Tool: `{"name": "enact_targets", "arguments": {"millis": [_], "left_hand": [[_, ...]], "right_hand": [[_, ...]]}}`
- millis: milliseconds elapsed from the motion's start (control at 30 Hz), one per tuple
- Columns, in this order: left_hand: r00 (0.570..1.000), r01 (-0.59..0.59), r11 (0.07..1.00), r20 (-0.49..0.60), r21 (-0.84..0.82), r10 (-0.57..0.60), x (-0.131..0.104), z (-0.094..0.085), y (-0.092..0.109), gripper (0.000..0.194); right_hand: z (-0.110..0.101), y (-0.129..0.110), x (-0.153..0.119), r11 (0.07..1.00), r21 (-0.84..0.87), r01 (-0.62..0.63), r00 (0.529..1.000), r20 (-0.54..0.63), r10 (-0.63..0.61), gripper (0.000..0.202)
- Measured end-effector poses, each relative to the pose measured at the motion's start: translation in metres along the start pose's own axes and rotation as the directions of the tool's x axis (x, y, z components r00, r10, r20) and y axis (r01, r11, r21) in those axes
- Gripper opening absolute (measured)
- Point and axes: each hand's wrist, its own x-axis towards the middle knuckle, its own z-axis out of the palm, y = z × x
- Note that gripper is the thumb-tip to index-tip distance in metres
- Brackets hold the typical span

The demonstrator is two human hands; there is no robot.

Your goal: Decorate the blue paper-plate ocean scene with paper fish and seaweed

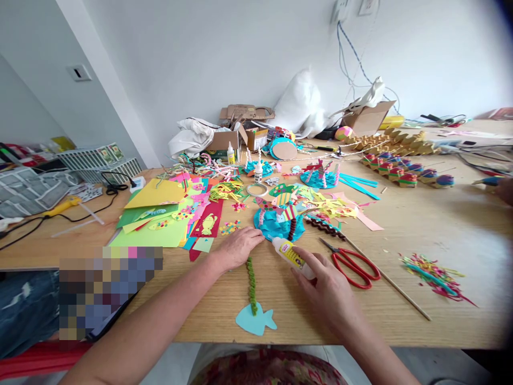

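Head view: the right hand (331, 289) grips a glue bottle (289, 250), nozzle (271, 239) by the blue base (271, 226) on the worktop (425, 224), left hand (240, 247) at its edge, pinch unclear; gentle squeezing should suit.

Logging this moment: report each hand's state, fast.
Left hand: at the edge of the blue base; grip cannot be told.
Right hand: closed around the glue bottle.

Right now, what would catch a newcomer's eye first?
Probably the central blue base, with patterned fish above it and a glue bottle, in the right hand, at its near edge. Next, red scissors beside that hand and a pale blue fish at the front of the table.
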Motion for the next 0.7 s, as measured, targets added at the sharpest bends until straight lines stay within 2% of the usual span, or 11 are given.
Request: {"name": "enact_targets", "arguments": {"millis": [267, 533, 700], "left_hand": [[1.0, -0.006, 1.0, 0.002, 0.007, 0.005, 0.0, -0.001, 0.001, 0.035], [1.0, -0.005, 1.0, 0.002, 0.013, 0.005, 0.0, 0.001, 0.0, 0.033], [1.0, -0.011, 1.0, 0.005, 0.01, 0.011, 0.001, 0.001, 0.0, 0.034]], "right_hand": [[-0.006, -0.006, 0.005, 0.984, -0.167, 0.063, 0.997, -0.021, -0.067, 0.032], [0.001, -0.001, 0.002, 0.984, -0.152, 0.097, 0.971, -0.205, -0.127, 0.031], [0.004, 0.002, 0.003, 0.988, -0.127, 0.091, 0.967, -0.226, -0.118, 0.03]]}}
